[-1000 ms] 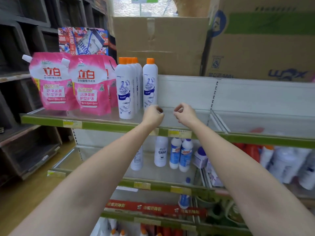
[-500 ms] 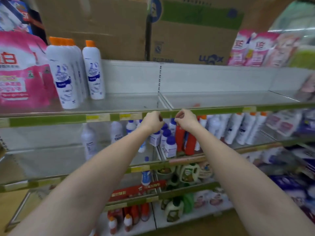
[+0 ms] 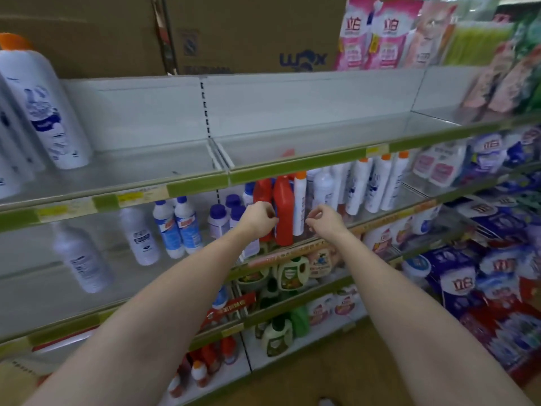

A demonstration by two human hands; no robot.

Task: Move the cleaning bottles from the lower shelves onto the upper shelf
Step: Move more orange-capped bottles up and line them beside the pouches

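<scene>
On the upper shelf (image 3: 181, 159), at far left, stand white bottles with orange caps (image 3: 44, 104); the rest of that shelf surface shows bare. On the shelf below, from the left: a white bottle with a printed label (image 3: 83, 259), a second white bottle (image 3: 140, 235), and two white bottles with blue labels (image 3: 178, 227), all upright. Next come squat containers with purple caps (image 3: 218, 219).

The left hand (image 3: 259, 219) is extended in front of these, fingers curled loosely, holding nothing. It sits just beside the red bottle (image 3: 283, 212), which stands upright on the lower shelf; whether the fingertips touch the bottle cannot be determined. The right hand (image 3: 323, 219) is on the other side of the red bottle, fingers likewise curled loosely and holding nothing, apart from the bottle.

To the right, a row of tall white bottles with orange caps (image 3: 377, 183) stands on the same lower shelf. Cardboard boxes (image 3: 251, 33) sit above the upper shelf.
</scene>
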